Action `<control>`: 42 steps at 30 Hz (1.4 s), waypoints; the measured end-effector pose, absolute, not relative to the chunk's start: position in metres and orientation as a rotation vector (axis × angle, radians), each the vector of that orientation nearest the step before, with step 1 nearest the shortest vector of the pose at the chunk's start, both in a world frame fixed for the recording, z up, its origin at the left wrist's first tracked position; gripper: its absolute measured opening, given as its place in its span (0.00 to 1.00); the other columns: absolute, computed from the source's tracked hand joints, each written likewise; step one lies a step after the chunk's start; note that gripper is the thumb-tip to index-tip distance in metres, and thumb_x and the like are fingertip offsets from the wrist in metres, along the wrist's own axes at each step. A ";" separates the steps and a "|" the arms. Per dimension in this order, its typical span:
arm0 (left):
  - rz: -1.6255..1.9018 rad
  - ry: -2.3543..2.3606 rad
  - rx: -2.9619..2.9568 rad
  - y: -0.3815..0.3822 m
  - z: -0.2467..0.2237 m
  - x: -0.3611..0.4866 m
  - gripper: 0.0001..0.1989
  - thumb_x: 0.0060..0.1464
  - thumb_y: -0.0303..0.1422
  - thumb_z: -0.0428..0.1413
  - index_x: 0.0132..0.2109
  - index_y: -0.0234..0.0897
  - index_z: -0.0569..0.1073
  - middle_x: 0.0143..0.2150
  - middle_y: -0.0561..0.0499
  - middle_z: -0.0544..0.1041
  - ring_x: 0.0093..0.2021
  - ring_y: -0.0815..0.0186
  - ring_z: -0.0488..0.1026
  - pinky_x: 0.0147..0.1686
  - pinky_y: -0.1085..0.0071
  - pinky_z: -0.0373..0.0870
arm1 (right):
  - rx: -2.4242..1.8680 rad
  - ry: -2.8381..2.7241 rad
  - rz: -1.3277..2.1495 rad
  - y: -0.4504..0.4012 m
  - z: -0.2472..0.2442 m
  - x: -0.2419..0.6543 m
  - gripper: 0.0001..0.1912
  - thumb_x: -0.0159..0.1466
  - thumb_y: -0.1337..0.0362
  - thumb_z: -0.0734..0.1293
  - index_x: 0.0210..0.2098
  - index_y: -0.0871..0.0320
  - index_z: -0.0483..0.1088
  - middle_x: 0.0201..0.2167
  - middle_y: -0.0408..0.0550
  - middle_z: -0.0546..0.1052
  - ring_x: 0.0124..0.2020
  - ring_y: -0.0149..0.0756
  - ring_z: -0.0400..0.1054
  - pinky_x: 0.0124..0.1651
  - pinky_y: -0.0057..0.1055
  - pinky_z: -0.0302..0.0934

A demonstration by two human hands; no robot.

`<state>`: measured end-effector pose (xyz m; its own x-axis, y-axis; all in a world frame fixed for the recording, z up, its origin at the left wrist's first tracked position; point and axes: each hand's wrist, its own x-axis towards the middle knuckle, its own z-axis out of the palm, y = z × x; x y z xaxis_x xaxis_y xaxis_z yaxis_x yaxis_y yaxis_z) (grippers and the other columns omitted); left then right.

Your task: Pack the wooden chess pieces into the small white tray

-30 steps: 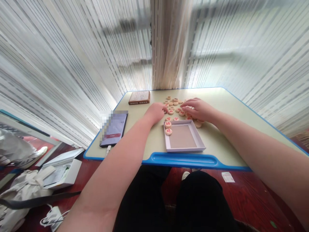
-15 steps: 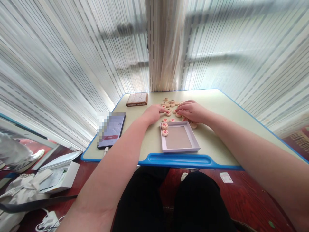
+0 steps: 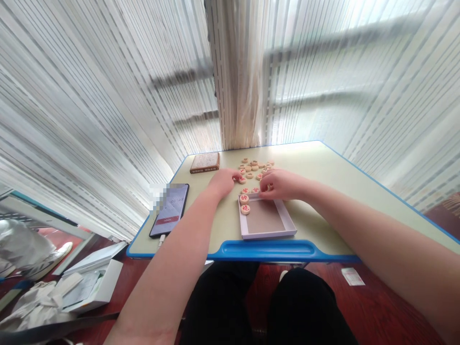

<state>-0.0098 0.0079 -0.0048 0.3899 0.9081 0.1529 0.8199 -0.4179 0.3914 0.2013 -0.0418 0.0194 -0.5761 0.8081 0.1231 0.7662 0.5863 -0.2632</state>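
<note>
Round wooden Chinese chess pieces (image 3: 254,168), several with red or dark characters, lie in a loose cluster at the middle of the table. My left hand (image 3: 223,183) is at their left side, its thumb and forefinger closed on the edge of a red-marked piece (image 3: 242,180). Curled fingers of my right hand (image 3: 282,185) hang at the far edge of a shallow white box (image 3: 268,235); what they hold, if anything, is hidden. Inside that box, along its left wall, sit two red-marked pieces (image 3: 245,209). Two more (image 3: 245,190) lie just beyond its far wall.
A brown printed box (image 3: 204,163) lies at the table's back left. Nearer on the left is a phone (image 3: 170,211) with a cable plugged in. The table (image 3: 341,191) has a blue rim and front trough (image 3: 268,249). Pale curtains (image 3: 143,72) hang behind.
My right hand has drawn back from the cluster toward the box, its fingers now curled. My left hand has pulled slightly left with a piece at its fingertips. The view has tilted up.
</note>
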 end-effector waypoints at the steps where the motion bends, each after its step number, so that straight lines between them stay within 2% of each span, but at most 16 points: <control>1: 0.497 1.532 2.410 0.007 -0.004 -0.009 0.21 0.48 0.20 0.47 0.43 0.39 0.79 0.45 0.50 0.79 0.46 0.63 0.73 0.50 0.68 0.67 | -1.333 -2.586 0.259 -0.042 0.018 0.200 0.09 0.55 0.59 0.67 0.23 0.55 0.74 0.30 0.46 0.77 0.31 0.35 0.66 0.36 0.31 0.60; 8: 0.483 1.564 2.433 0.005 -0.001 -0.008 0.22 0.47 0.20 0.47 0.44 0.39 0.79 0.45 0.49 0.79 0.45 0.62 0.73 0.49 0.68 0.68 | -1.379 -2.556 0.232 -0.036 0.011 0.198 0.11 0.55 0.55 0.66 0.22 0.55 0.72 0.30 0.45 0.77 0.27 0.32 0.64 0.29 0.29 0.55; 20: 0.523 1.534 2.429 0.006 -0.003 -0.008 0.22 0.48 0.21 0.46 0.45 0.38 0.79 0.46 0.50 0.79 0.45 0.64 0.74 0.49 0.69 0.68 | -1.386 -2.528 0.296 -0.037 0.016 0.198 0.16 0.58 0.54 0.63 0.21 0.56 0.71 0.26 0.46 0.75 0.26 0.33 0.63 0.30 0.30 0.54; 23: 0.528 1.518 2.438 0.007 -0.004 -0.009 0.22 0.48 0.21 0.46 0.45 0.38 0.79 0.46 0.51 0.79 0.45 0.64 0.74 0.50 0.70 0.68 | -1.452 -2.401 0.260 -0.034 0.016 0.201 0.15 0.60 0.57 0.60 0.25 0.56 0.74 0.28 0.47 0.76 0.30 0.35 0.66 0.32 0.30 0.55; 27: 0.506 1.507 2.488 0.006 -0.004 -0.008 0.20 0.51 0.23 0.46 0.44 0.39 0.79 0.47 0.51 0.79 0.48 0.64 0.73 0.52 0.70 0.66 | -1.480 -2.354 0.260 -0.032 0.017 0.206 0.12 0.57 0.61 0.62 0.33 0.56 0.77 0.36 0.46 0.78 0.36 0.37 0.69 0.39 0.30 0.59; 34: 0.461 1.512 2.597 0.000 0.001 -0.006 0.17 0.54 0.28 0.47 0.45 0.38 0.78 0.47 0.50 0.78 0.48 0.63 0.73 0.51 0.70 0.67 | -1.444 -2.533 0.447 -0.034 0.023 0.208 0.10 0.52 0.67 0.64 0.30 0.55 0.77 0.33 0.44 0.78 0.34 0.36 0.70 0.37 0.29 0.61; 38: 0.464 1.516 2.587 -0.001 0.001 -0.004 0.16 0.56 0.31 0.47 0.45 0.38 0.77 0.48 0.48 0.78 0.48 0.62 0.72 0.51 0.68 0.66 | -1.627 -2.350 0.283 -0.028 0.024 0.216 0.12 0.54 0.67 0.61 0.31 0.55 0.76 0.36 0.45 0.78 0.36 0.36 0.70 0.38 0.29 0.61; 42: 0.544 1.536 2.485 -0.003 0.002 -0.001 0.20 0.56 0.36 0.49 0.55 0.37 0.69 0.47 0.46 0.76 0.43 0.61 0.73 0.45 0.66 0.68 | -1.858 -2.254 0.100 -0.024 0.027 0.226 0.12 0.54 0.65 0.60 0.31 0.56 0.76 0.34 0.46 0.78 0.35 0.38 0.69 0.32 0.30 0.58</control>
<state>-0.0009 -0.0033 0.0021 0.4030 0.8893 0.2164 0.8272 -0.4551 0.3297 0.2260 -0.0237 0.0271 -0.1776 0.9762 0.1247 0.9612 0.1993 -0.1906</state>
